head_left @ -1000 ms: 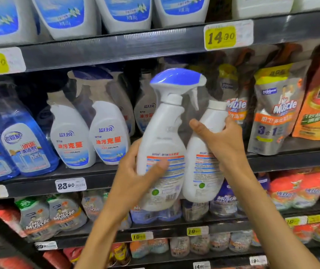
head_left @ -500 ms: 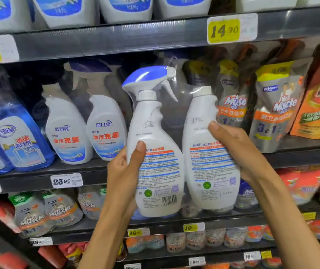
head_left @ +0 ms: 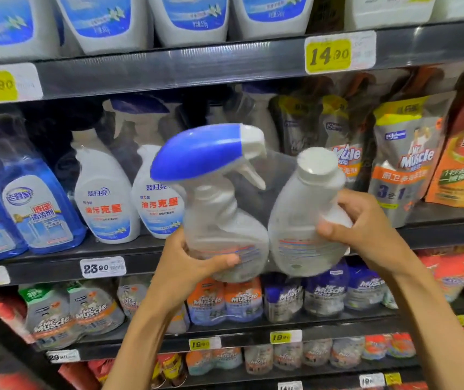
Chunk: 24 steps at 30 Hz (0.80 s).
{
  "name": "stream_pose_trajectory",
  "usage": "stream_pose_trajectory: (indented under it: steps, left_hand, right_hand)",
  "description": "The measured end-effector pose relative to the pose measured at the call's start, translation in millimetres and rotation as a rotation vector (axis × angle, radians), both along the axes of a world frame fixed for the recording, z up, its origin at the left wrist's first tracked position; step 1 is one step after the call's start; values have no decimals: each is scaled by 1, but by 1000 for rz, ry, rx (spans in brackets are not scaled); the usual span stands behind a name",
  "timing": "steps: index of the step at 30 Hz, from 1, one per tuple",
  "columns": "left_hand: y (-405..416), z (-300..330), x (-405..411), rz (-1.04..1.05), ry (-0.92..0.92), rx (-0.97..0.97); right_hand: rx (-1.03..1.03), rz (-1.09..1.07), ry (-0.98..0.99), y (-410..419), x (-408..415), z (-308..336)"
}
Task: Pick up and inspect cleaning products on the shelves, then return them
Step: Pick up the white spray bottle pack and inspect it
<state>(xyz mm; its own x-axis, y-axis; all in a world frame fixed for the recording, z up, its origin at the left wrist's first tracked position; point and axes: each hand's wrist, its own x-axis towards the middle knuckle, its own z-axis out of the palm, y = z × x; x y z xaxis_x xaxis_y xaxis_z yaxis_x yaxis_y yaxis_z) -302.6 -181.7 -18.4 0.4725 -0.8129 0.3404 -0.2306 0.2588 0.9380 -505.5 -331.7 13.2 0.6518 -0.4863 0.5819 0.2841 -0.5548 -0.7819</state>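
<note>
I hold a twin pack in front of the middle shelf: a white spray bottle (head_left: 219,209) with a blue trigger head and a white capped refill bottle (head_left: 304,215), joined by clear wrap. Both tops tilt toward me, back labels facing me. My left hand (head_left: 188,266) grips the spray bottle's lower body from the left, thumb across its front. My right hand (head_left: 366,229) grips the refill bottle from the right, thumb on its front. The pack is off the shelf, in the air.
The middle shelf (head_left: 56,263) carries matching white spray bottles (head_left: 104,198) and blue bottles (head_left: 36,209) at left, Mr Muscle pouches (head_left: 411,164) at right. White bottles (head_left: 188,18) stand on the shelf above. Lower shelves hold more pouches (head_left: 56,313). Price tags (head_left: 329,54) line the edges.
The pack has tipped so its tops lean toward me and sits lower. My left hand slid down to the spray bottle's base; my right thumb now wraps the refill's front.
</note>
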Motion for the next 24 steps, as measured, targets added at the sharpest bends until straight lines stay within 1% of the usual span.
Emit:
stream_pose_trajectory:
  steps: [3,6,8,10,13,15,17,19,20,21,24]
  left_hand:
    - [4,5,-2,72,-92,-76]
    - [9,12,-1,28,-179,-134]
    - [11,12,0,25,-175,-140]
    - [9,10,0,38,-120,-117]
    - [4,5,-2,-13,23,-150]
    - [2,1,-4,-9,93,-173]
    - [1,-2,-5,-8,167,-200]
    - [1,-5,-5,-22,253,-212]
    - [0,-6,-6,-27,302,-209]
    - [-2,-6,-6,-27,346,-199]
    - [-4,-2,-2,-56,411,-122]
  right_hand:
    - [27,109,29,-3,-11,-2]
    - [14,126,26,1,-15,-5]
    - [9,138,10,3,-13,-5]
    - [42,152,-21,3,-9,-3]
    - [101,152,-96,3,-2,-1]
    - [126,160,-140,0,0,0]
    - [145,173,-105,-5,-3,-2]
    - [189,183,37,-5,-3,-7]
    - [256,202,91,-3,-1,-10]
    - [326,210,104,-1,2,-14]
    - [435,128,-5,5,8,-24]
